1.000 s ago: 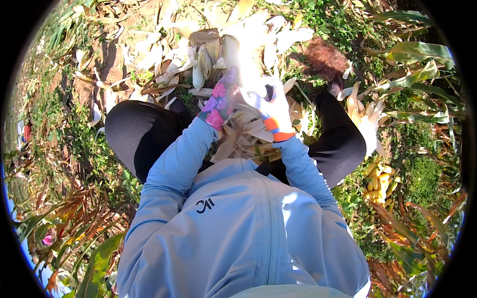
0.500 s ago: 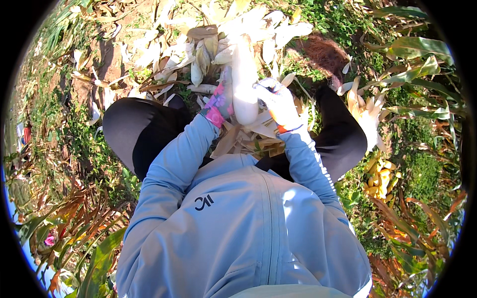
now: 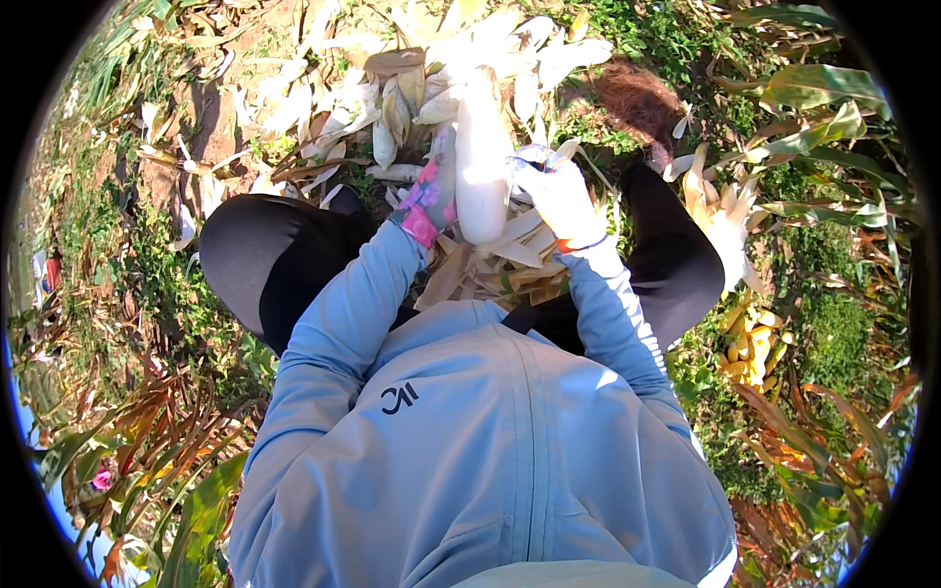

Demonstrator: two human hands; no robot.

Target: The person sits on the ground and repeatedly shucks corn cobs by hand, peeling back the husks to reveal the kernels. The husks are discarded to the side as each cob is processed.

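An ear of corn in its pale husk stands out bright white in front of me, its rounded end toward my body. Along its left side lies my left hand in a flowered pink and grey glove, closed round the ear. My right hand, gloved and washed out by sunlight, is just right of the ear with its fingers curled. What those fingers hold, if anything, is lost in the glare and dark glove pattern. Loose dry husks lie below the ear, between my legs.
A heap of husked-over corn ears and pale husks spreads beyond my hands. Brown corn silk lies at the far right. Bare yellow cobs are piled by my right knee. Green corn leaves reach in along the right edge.
My right hand has shifted slightly right and up, away from the ear's side. My left hand and the ear have barely moved.
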